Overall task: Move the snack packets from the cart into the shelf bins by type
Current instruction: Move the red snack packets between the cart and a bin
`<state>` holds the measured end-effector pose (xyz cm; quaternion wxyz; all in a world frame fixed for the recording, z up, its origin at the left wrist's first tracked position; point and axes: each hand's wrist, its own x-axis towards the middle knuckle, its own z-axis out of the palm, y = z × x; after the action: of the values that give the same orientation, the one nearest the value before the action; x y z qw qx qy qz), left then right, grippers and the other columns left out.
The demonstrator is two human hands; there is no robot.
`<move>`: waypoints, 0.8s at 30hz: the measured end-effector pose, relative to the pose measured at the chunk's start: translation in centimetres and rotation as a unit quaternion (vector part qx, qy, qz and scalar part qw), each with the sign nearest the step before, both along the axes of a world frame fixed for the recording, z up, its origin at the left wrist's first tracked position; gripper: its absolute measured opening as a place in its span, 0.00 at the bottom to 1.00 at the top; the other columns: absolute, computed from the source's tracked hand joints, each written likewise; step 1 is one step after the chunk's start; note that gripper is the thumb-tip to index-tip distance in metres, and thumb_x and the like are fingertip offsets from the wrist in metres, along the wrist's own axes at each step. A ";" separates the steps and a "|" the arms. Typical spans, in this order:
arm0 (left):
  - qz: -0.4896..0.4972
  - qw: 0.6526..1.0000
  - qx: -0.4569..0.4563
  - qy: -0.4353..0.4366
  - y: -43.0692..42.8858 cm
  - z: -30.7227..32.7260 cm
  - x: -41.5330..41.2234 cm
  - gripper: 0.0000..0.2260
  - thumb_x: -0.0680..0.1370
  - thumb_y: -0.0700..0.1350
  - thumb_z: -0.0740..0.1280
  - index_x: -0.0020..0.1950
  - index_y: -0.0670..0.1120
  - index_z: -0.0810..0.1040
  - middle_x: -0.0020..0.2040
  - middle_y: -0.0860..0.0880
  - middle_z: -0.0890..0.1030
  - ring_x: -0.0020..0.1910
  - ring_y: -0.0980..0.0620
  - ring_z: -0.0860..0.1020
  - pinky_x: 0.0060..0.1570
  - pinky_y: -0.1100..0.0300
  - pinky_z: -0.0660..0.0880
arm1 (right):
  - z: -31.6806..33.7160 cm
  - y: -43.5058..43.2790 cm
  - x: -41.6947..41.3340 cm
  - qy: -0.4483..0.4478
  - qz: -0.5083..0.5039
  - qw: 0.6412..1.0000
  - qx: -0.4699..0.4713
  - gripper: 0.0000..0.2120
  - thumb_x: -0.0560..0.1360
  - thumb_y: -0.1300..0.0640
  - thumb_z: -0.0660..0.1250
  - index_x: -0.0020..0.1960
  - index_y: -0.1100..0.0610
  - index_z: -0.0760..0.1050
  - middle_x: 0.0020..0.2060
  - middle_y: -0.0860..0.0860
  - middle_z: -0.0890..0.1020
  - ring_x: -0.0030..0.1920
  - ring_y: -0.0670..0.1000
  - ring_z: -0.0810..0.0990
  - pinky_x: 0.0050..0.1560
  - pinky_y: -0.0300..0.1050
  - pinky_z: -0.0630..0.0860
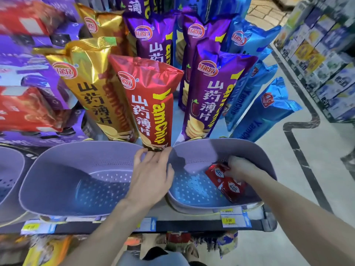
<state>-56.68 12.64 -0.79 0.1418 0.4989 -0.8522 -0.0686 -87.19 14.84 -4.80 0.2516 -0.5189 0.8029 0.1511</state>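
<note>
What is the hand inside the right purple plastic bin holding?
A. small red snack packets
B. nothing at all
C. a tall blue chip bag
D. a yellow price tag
A: the right hand grips the small red snack packets, reaching down inside the right lilac perforated plastic bin.

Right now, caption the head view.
Right hand holds red packets in right lilac bin; left hand touches red YamChip bag.
</note>
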 end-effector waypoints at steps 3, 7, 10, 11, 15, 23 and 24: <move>0.005 1.000 0.005 -0.008 0.0 0.0 0.0 0.22 0.82 0.51 0.58 0.74 0.49 0.74 0.55 0.51 0.86 0.57 0.48 0.80 0.72 0.48 0.59 | -0.2 0.0 0.0 0.018 0.019 1.000 -0.013 0.18 0.80 0.51 0.69 0.66 0.59 0.75 0.60 0.57 0.84 0.58 0.59 0.82 0.53 0.48 0.76; 0.010 1.000 0.006 -0.004 0.1 -0.1 -0.1 0.20 0.82 0.50 0.62 0.74 0.49 0.74 0.57 0.51 0.86 0.60 0.48 0.81 0.73 0.46 0.60 | 0.0 0.0 0.0 0.044 0.076 0.995 -0.043 0.11 0.82 0.52 0.67 0.59 0.57 0.80 0.55 0.56 0.86 0.55 0.58 0.83 0.53 0.48 0.77; 0.012 1.000 -0.005 -0.003 0.1 -0.3 0.0 0.20 0.82 0.51 0.61 0.74 0.50 0.73 0.56 0.51 0.86 0.60 0.49 0.81 0.73 0.47 0.60 | 0.4 0.0 0.3 0.062 0.110 0.990 -0.065 0.09 0.82 0.53 0.65 0.50 0.55 0.81 0.49 0.55 0.86 0.51 0.59 0.84 0.48 0.48 0.77; 0.013 1.000 -0.011 -0.003 0.0 -0.3 0.0 0.20 0.82 0.51 0.60 0.73 0.50 0.73 0.56 0.51 0.86 0.59 0.49 0.81 0.73 0.47 0.59 | 0.6 0.0 0.5 0.065 0.115 0.989 -0.069 0.08 0.82 0.54 0.65 0.48 0.55 0.81 0.48 0.55 0.86 0.49 0.59 0.84 0.47 0.48 0.77; 0.015 1.000 -0.018 0.000 -0.1 -0.5 0.0 0.20 0.81 0.52 0.58 0.72 0.51 0.74 0.55 0.52 0.86 0.58 0.50 0.82 0.73 0.50 0.57 | 2.0 0.5 0.9 0.053 0.114 0.987 -0.105 0.06 0.82 0.54 0.64 0.48 0.53 0.79 0.45 0.52 0.85 0.44 0.56 0.82 0.41 0.45 0.72; 0.015 0.993 0.034 0.108 0.6 1.0 -0.1 0.19 0.85 0.59 0.60 0.73 0.53 0.73 0.68 0.54 0.79 0.68 0.53 0.72 0.69 0.54 0.60 | 8.4 2.4 1.7 -0.406 -0.087 0.884 -0.215 0.06 0.80 0.57 0.71 0.48 0.59 0.78 0.42 0.55 0.88 0.39 0.55 0.87 0.40 0.47 0.84; 0.018 0.990 0.041 0.136 1.0 1.6 -0.4 0.20 0.84 0.62 0.59 0.72 0.54 0.74 0.66 0.56 0.78 0.67 0.55 0.71 0.66 0.56 0.62 | 9.2 2.6 2.2 -0.450 -0.091 0.862 -0.215 0.06 0.81 0.56 0.71 0.50 0.60 0.78 0.44 0.56 0.88 0.40 0.58 0.87 0.42 0.50 0.84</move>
<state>-57.09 13.60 0.80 0.2366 0.5054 -0.8125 -0.1685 -85.01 17.44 4.38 0.4804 -0.4961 0.6585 -0.2992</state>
